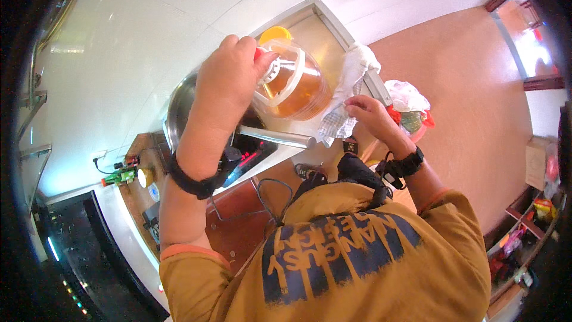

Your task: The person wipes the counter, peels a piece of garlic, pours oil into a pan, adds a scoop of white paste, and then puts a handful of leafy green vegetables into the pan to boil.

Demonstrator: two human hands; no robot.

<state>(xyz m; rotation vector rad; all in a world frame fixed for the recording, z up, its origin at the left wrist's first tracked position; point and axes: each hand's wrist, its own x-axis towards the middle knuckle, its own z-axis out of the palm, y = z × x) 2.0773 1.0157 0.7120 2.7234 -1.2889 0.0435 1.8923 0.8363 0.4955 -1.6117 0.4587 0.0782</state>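
Note:
My left hand (230, 69) is closed at the mouth of a clear plastic jug (308, 85) holding amber liquid. Its thumb and fingers grip the jug's red-and-white cap (271, 71), partly hidden by them. The jug has a white carrying handle (292, 81) and stands tilted in view at the counter's corner. My right hand (368, 114) has curled fingers over the edge of a checked white cloth (342, 105); whether they pinch it is unclear. Below my left forearm, a steel pan (183, 98) sits on an induction cooktop (250, 154), its metal handle (281, 136) pointing right.
A yellow lid (275, 33) shows behind the jug. A raised metal rim (333, 24) edges the counter. Down on the right is a bag-lined bin (409, 112). A green bottle (120, 176) lies in view at left, near a black range hood (103, 255).

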